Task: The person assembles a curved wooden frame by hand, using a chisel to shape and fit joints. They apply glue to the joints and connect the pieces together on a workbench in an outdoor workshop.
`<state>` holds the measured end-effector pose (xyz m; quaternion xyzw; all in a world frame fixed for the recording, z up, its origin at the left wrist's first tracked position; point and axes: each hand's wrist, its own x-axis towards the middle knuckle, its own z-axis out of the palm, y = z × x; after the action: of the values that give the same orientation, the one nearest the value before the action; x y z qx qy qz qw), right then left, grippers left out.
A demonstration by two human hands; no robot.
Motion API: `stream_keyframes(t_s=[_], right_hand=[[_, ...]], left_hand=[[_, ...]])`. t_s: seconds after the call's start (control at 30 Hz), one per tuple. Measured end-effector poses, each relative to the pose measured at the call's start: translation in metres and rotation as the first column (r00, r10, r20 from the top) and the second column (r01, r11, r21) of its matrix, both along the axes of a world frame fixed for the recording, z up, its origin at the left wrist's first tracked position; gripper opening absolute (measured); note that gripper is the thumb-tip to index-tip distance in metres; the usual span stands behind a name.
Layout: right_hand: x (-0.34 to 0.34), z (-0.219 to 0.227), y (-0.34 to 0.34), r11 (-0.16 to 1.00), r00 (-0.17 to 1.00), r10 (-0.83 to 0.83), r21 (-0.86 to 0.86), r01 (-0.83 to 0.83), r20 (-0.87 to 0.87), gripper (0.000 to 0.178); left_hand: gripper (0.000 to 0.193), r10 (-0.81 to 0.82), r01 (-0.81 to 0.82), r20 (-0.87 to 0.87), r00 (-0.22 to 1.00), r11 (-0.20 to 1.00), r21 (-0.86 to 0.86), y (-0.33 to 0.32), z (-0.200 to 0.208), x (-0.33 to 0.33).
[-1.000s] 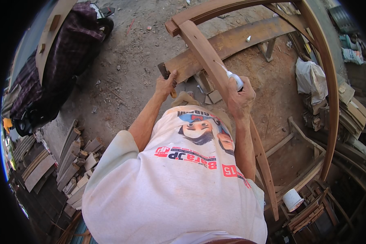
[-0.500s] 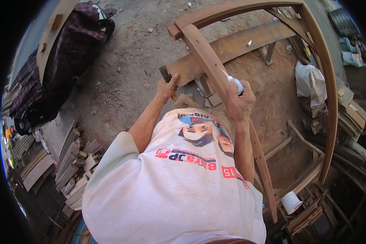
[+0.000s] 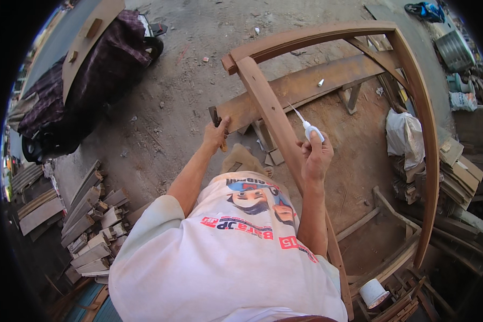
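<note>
My right hand [image 3: 316, 153] is closed around a small white glue bottle [image 3: 313, 130] with a long thin nozzle. The nozzle points away from me, its tip over the edge of a wooden frame [image 3: 271, 110]; whether it touches the wood I cannot tell. In my left hand [image 3: 216, 135] is what looks like a hammer [image 3: 214, 116], its dark head above the fist and its wooden handle below. That hand is at the near left end of a worn plank bench [image 3: 298, 86]. The brown frame leans across the bench and down along my right side. A small white cap [image 3: 321, 82] lies on the bench.
Timber offcuts [image 3: 94, 236] are heaped at the left, below a motorbike under a dark checked cloth [image 3: 99, 61]. At the right are a white sack [image 3: 405, 137], stacked boards [image 3: 461, 172] and a metal drum [image 3: 454, 51]. A white tub [image 3: 374, 293] stands at lower right.
The scene has shifted slightly down in view. My right hand has drawn the bottle back a little from the rail, showing more of it. My left hand still grips the hammer.
</note>
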<state>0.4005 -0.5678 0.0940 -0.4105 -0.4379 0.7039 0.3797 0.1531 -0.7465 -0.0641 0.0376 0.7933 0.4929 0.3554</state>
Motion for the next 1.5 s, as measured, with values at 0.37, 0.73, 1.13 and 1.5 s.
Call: stream_keyframes(t_s=[0.37,0.73,1.13,1.5], right_hand=[[-0.009,0.015,0.054,0.981,0.983,-0.164,-0.122,0.153,-0.086,0.023],[-0.104,-0.019,0.25,0.914,0.944,-0.32,0.291,0.283,0.084,0.025],[-0.16,-0.014,0.336,0.839,0.881,-0.355,0.523,0.152,0.313,0.034],[-0.166,-0.005,0.35,0.827,0.839,-0.339,0.56,0.05,0.426,0.036]], left_hand=[[0.056,-0.038,0.033,-0.099,0.994,0.999,-0.042,0.005,0.0,0.003],[0.042,-0.204,0.199,0.134,0.97,0.979,0.046,0.001,0.017,-0.015],[0.043,-0.255,0.264,0.11,0.961,0.961,-0.076,0.005,0.023,-0.025],[0.046,-0.23,0.231,0.117,0.966,0.973,0.009,0.005,0.021,-0.025]])
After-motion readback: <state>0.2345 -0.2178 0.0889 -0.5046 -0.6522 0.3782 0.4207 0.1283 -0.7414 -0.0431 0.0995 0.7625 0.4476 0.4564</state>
